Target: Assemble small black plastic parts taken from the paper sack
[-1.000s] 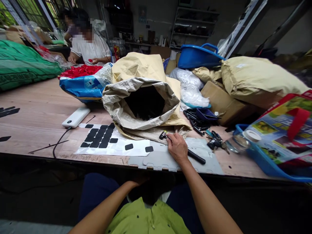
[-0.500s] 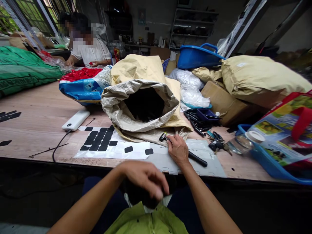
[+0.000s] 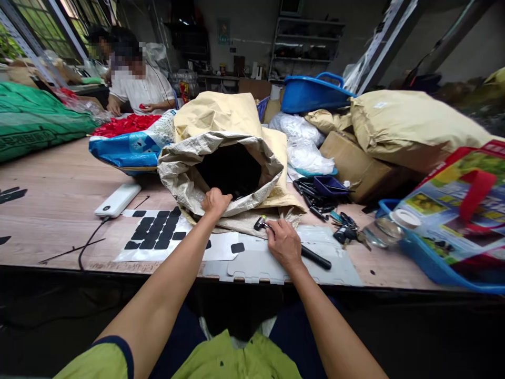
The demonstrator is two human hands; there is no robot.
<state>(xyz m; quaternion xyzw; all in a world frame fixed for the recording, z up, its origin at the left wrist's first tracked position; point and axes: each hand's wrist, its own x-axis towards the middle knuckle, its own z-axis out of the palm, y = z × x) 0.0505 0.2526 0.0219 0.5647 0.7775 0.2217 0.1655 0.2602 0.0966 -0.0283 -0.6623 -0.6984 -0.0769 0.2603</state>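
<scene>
My left hand (image 3: 216,201) is at the lower lip of a large open paper sack (image 3: 185,181), its fingers partly inside the dark mouth. Whether they grip anything cannot be made out. My right hand (image 3: 284,242) is closed round the shaft of a small hammer (image 3: 316,258), which lies low over a grey board (image 3: 256,268). The hammer's dark head, with a yellowish part, shows left of the fingers, and its black handle sticks out to the right. Left of the board, black rounded patches (image 3: 155,229) lie in rows on a white sheet (image 3: 221,251).
A white power bank (image 3: 117,200) with a cable lies left. Keys (image 3: 349,229), a clear bottle (image 3: 389,229) and a blue basin (image 3: 437,266) stand right. Behind are a bag of red pieces (image 3: 126,150), a cardboard box (image 3: 355,163) and a seated person (image 3: 142,87).
My left hand has gone from above my lap forward to the sack's mouth. The right hand keeps the hammer in about the same place. The view has shifted slightly.
</scene>
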